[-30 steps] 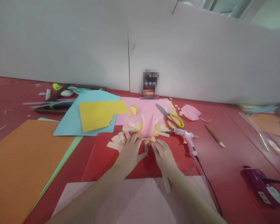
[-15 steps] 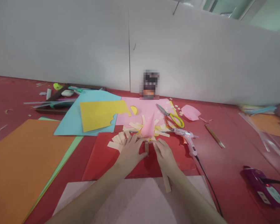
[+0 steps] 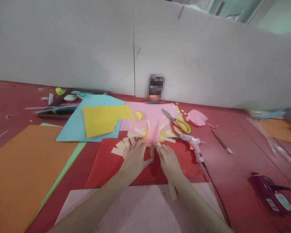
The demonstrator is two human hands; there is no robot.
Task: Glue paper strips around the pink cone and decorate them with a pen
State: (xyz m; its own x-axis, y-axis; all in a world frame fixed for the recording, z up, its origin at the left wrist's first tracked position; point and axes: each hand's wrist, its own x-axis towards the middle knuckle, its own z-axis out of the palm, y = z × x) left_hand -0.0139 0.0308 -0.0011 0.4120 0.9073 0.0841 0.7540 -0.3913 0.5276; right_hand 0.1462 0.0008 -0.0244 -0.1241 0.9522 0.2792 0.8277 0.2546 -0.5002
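Note:
A pink paper cone (image 3: 154,133) stands on the red sheet (image 3: 104,165), ringed by several cream paper strips (image 3: 121,146). My left hand (image 3: 135,158) and my right hand (image 3: 168,160) lie side by side just in front of the cone. Their fingertips pinch one cream strip (image 3: 152,152) at the cone's base. Another loose strip (image 3: 172,191) lies by my right wrist.
Yellow-handled scissors (image 3: 178,122) and a pink glue gun (image 3: 196,147) with its black cord lie right of the cone. Yellow (image 3: 102,119), blue, pink and orange (image 3: 24,171) sheets cover the red table. A pencil (image 3: 221,141) and a purple device (image 3: 271,193) sit at right.
Both hands have stayed in front of the cone; the fingertips have closed in slightly on the cream strip between them. The view has shifted a little.

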